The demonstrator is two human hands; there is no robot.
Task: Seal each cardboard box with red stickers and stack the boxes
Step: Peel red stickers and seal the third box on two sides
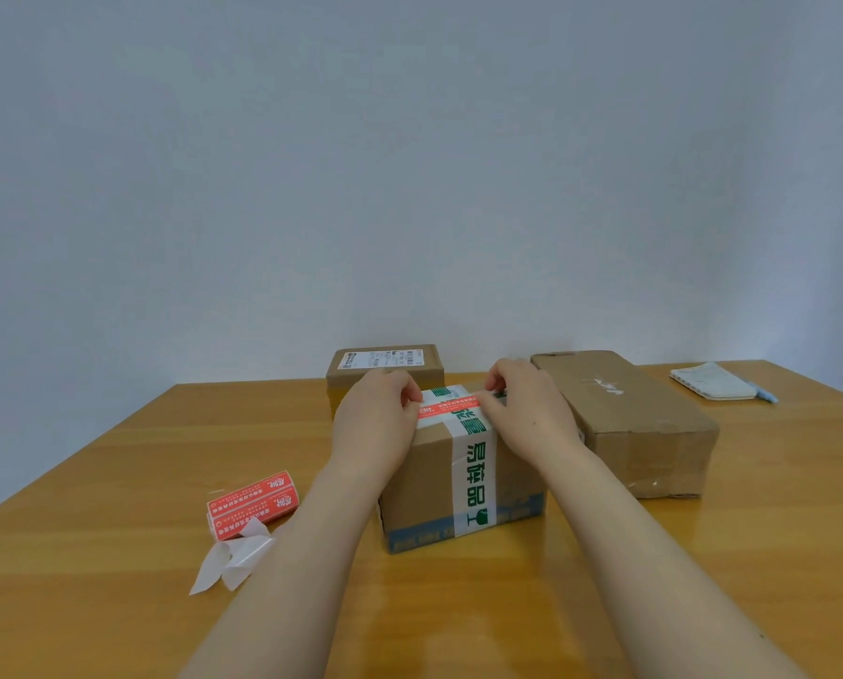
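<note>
Pale blue-grey wall and a honey-coloured wooden table (116,458) frame a person sealing a parcel. At the table's centre sits a squat cardboard box (424,482), matte brown and banded with glossy white tape (473,475) printed in green. Both hands work at its top. The left hand (375,423) pinches one end of a red sticker (451,403) between curled thumb and fingers, and the right hand (527,414) pinches the other end, holding the strip across the tape. Whether it is already stuck down is hard to tell from this angle.

The sticker looks thin, limp and tacky, best held by its very ends and smoothed from the middle outward. The box seems stiff and light enough to lift by its two side faces for stacking.

From the box, a small box (385,370) with a white label stands at 12 o'clock and a creased long box (630,419) lies at 2 o'clock. At 8 o'clock rest red sheets (250,504) and curled white backings (228,563).
</note>
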